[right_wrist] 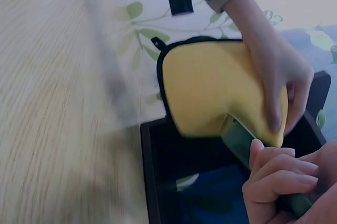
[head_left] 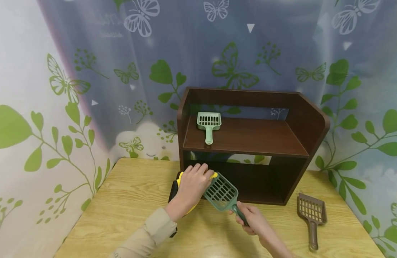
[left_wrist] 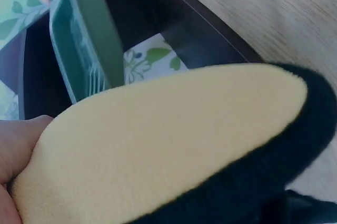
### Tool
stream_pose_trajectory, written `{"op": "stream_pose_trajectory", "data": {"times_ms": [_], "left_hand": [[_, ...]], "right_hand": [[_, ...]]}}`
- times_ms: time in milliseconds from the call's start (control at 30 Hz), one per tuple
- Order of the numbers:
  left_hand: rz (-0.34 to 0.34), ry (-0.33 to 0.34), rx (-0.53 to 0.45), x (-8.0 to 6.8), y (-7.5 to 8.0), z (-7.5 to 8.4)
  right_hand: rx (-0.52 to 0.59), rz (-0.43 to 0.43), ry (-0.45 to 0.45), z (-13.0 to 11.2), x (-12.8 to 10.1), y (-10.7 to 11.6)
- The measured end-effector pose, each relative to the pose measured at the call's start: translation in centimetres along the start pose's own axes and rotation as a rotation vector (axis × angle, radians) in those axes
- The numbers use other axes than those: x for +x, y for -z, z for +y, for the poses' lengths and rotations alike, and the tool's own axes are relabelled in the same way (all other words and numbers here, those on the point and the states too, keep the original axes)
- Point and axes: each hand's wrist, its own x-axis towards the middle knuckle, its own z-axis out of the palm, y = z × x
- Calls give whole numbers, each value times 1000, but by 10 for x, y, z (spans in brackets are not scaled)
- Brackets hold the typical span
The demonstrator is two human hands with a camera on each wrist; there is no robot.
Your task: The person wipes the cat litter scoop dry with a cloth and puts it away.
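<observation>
My left hand (head_left: 192,186) grips a yellow pad with a black edge (head_left: 179,186), held upright on the wooden table (head_left: 127,200) in front of the dark shelf unit (head_left: 247,143). My right hand (head_left: 253,218) holds the handle of a dark green slotted scoop (head_left: 221,195), whose head rests against the pad. In the left wrist view the yellow pad (left_wrist: 158,150) fills the frame with the scoop (left_wrist: 84,45) behind it. In the right wrist view my left hand's fingers (right_wrist: 279,87) curl over the pad (right_wrist: 216,87) while my right hand (right_wrist: 276,174) clasps the scoop handle (right_wrist: 239,139).
A light green scoop (head_left: 209,124) lies on the shelf's upper board. A brown scoop (head_left: 312,216) lies on the table at the right. Leaf-and-butterfly patterned curtains (head_left: 56,107) surround the table on three sides.
</observation>
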Motion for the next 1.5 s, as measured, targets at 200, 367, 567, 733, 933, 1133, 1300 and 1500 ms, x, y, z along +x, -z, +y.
{"op": "stream_pose_trajectory", "data": {"times_ms": [200,367,567,733,933,1133,1300,1500], "left_hand": [[-69,-1,30,-1,-10,16],[-112,4,-37,-2,-12,32],[-187,16,-159,-3,-12,43],[-255,-10,-250,-1,-9,42],[-365,-88,-267,-1,-2,34],[-487,-229,-194,-7,7,29],[-476,-299,-80,-13,10,25],[-385,-243,-6,-20,8,9]], "right_hand": [[-14,19,3,-3,3,-12],[-35,27,20,-2,6,-17],[-41,-1,51,-3,8,-14],[-19,13,51,-5,9,-10],[-33,52,30,-7,10,-1],[-66,54,-9,-5,8,8],[-78,30,9,-4,6,9],[-71,7,31,-2,0,16]]}}
